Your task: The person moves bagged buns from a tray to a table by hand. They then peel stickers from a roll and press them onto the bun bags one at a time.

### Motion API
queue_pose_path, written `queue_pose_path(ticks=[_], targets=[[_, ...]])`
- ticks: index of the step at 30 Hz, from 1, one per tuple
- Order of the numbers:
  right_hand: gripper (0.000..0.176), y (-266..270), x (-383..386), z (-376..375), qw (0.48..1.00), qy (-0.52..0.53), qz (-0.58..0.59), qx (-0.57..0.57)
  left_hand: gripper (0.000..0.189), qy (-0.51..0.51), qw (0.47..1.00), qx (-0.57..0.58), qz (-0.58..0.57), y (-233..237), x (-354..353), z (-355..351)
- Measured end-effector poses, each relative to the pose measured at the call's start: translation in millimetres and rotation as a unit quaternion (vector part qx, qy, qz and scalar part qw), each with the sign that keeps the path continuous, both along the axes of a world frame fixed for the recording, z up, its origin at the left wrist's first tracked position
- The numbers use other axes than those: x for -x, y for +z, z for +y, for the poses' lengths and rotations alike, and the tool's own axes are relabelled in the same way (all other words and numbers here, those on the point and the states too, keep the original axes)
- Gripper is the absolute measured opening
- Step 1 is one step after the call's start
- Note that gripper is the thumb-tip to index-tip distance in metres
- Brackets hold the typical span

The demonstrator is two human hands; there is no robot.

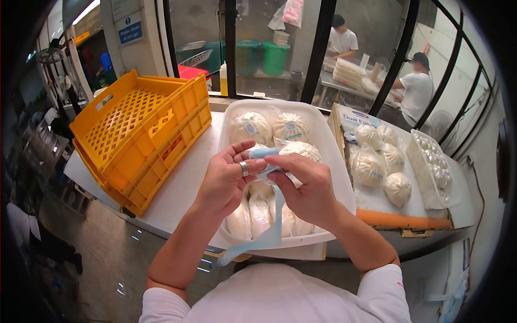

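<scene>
Both hands meet over a white plastic tub (pixel 340 199), pinching a light-blue label strip (pixel 269 237) between the fingertips. My left hand (pixel 229 175), with a silver ring on one finger, grips the strip's upper end. My right hand (pixel 307 185) has thumb and forefinger closed on the same piece. From there the strip's loose tail curls down over the tub's front rim. Inside the tub are large pleated buns (pixel 251 128) in clear bags, two at the back bearing small stickers. Long bagged white pieces (pixel 260 215) lie at the front, partly hidden by my hands.
Stacked yellow crates (pixel 145 145) stand left on the white table (pixel 161 202). To the right, more bagged buns (pixel 371 167) rest on a board beside a white basket (pixel 431 167) of small round pieces. Behind the window, two people (pixel 417 89) work at a metal table.
</scene>
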State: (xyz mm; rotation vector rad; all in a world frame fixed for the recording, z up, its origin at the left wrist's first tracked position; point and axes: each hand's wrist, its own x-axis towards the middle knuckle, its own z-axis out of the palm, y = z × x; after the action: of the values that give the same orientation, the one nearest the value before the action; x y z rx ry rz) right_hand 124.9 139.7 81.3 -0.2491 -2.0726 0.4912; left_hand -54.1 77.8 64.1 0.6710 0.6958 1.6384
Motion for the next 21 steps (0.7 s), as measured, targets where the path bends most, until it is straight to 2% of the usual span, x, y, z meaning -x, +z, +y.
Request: queue_pose_path(ticks=[6,9,12,15,18,20,21], targets=[[0.029,-2,-1,1,0.999,0.006,-0.035,-0.040,0.055,0.001,1.000,0.006,-0.001,-4,2,-3],[0.029,-3,1,-1,0.986,-0.044,-0.068,-0.148,0.056,0.013,1.000,0.013,-0.006,-6,4,-5],[0.027,-1,7,-1,0.957,-0.067,-0.047,-0.279,0.054,0.028,0.999,0.022,-0.019,-11,8,-8],[0.028,8,12,-11,0.963,-0.005,-0.010,-0.269,0.050,0.073,0.995,0.007,-0.061,-19,16,-8],[0.026,25,15,-13,0.983,0.054,0.017,-0.176,0.049,0.162,0.983,-0.049,-0.065,-14,36,-10],[0.015,38,23,8,0.998,-0.003,0.016,-0.053,0.049,0.221,0.970,-0.078,-0.056,-9,53,-18],[0.012,41,30,21,1.000,-0.016,-0.021,0.013,0.049,0.246,0.964,-0.086,-0.053,-6,61,-24]])
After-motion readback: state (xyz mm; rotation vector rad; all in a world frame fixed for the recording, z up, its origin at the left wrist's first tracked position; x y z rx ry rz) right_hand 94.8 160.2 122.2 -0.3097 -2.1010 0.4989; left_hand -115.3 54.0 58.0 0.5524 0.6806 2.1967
